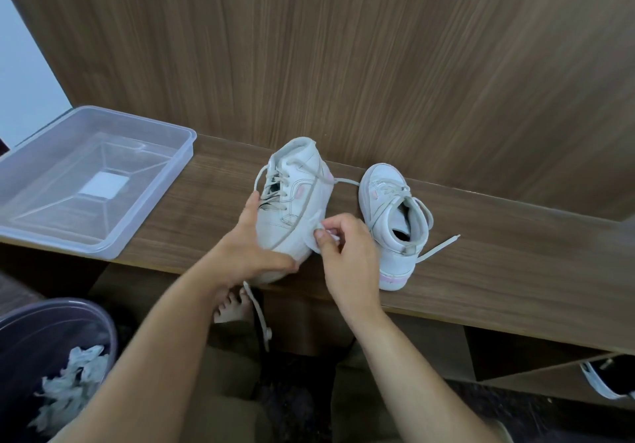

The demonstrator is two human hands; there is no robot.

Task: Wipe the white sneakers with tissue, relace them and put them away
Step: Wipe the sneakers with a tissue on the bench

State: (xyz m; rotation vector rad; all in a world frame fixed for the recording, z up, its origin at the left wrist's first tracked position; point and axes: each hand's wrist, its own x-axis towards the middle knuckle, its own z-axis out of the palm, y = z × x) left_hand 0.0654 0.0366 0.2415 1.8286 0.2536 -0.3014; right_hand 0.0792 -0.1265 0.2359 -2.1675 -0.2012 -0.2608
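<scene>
A white sneaker (298,198) lies tipped on its side on the wooden shelf (498,253), its sole toward the right. My left hand (256,246) grips its near end, thumb under the sole edge and fingers along the laces. My right hand (347,253) pinches a wad of white tissue (318,236) against the sneaker's sole rim. The second white sneaker (395,226) stands upright to the right, laces loose, with a pink heel tab. One lace (259,308) hangs down over the shelf's front edge.
A clear plastic box (151,202) sits at the shelf's left end, overhanging the edge. A dark bin (51,350) holding crumpled tissues stands at the lower left. A wood-panel wall (378,58) rises behind. Another shoe (598,380) sits in the lower right cubby.
</scene>
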